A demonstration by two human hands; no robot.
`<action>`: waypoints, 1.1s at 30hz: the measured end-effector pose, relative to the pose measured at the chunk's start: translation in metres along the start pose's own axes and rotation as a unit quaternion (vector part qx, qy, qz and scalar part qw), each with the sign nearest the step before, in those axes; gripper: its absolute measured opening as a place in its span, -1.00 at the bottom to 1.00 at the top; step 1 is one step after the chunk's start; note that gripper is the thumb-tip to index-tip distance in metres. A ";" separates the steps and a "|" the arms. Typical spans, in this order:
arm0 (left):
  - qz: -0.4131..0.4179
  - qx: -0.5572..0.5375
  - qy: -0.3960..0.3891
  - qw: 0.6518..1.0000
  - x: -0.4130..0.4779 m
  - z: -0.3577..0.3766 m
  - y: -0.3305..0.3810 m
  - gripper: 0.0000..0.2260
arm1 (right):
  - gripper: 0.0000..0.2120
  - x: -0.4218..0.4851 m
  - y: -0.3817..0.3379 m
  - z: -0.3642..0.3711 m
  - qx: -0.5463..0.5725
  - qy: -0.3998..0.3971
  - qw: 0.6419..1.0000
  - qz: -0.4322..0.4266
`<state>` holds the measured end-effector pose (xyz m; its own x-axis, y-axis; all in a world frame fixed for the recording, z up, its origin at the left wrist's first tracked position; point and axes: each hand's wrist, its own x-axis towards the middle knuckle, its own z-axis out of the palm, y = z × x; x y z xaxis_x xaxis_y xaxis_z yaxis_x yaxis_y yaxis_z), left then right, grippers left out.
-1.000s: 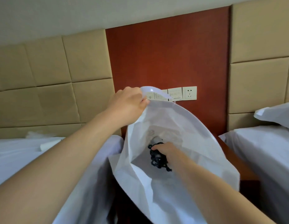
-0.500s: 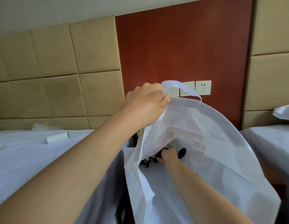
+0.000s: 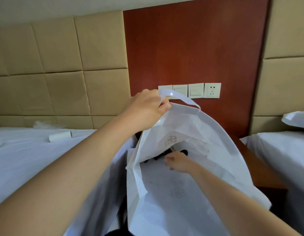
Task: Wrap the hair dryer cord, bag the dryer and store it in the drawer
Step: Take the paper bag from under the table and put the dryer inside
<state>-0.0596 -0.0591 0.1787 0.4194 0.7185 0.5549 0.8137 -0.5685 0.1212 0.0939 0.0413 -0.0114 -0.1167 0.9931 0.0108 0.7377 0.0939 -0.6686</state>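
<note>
The hair dryer (image 3: 183, 152) shows only as a few black shapes just beyond my right hand (image 3: 177, 162), deep inside the white bag (image 3: 221, 155). That hand's fingers are curled, but I cannot tell whether they grip the dryer. My left hand (image 3: 147, 110) pinches the bag's rim, holding its mouth up and open.

A single camera, worn on the person's head, looked forward and somewhat down toward the red wall panel (image 3: 195, 48) and its switches (image 3: 189, 90). It sat close to the white bag (image 3: 181, 193), which filled the lower middle, with the left bed (image 3: 28, 159) and right bed (image 3: 283, 150) at the edges.
</note>
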 end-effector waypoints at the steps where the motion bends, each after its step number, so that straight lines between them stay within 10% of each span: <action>1: 0.002 -0.019 -0.013 1.000 -0.004 0.000 0.002 -0.65 | -0.84 -0.014 -0.001 -0.007 -0.024 -0.038 0.999 -0.003; 10: 0.056 -0.099 -0.151 0.982 -0.052 0.010 0.018 -0.63 | -0.70 -0.165 -0.060 -0.081 -0.214 -0.122 0.963 -0.110; 17: 0.026 -0.069 -0.322 0.944 -0.105 0.024 0.027 -0.65 | -0.83 -0.241 -0.043 -0.115 -0.052 -0.138 0.980 -0.137; 24: -0.074 -0.076 -0.489 0.866 -0.126 0.058 -0.006 -0.55 | -0.79 -0.212 0.023 -0.103 -0.002 0.044 0.999 -0.020; 28: -0.190 -0.127 -0.385 0.894 -0.127 0.104 -0.038 -0.70 | -0.73 -0.179 0.065 -0.078 0.001 0.121 0.989 0.083; 33: -0.434 -0.269 -0.112 0.852 -0.152 0.164 -0.064 -0.10 | -0.67 -0.166 0.084 -0.057 0.197 0.106 0.957 0.184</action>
<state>-0.1095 -0.0658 -0.0486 -0.1313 0.9862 -0.1005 0.5798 0.1586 0.7992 0.2130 -0.1121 -0.0273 0.2714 0.9497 -0.1565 0.3898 -0.2571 -0.8843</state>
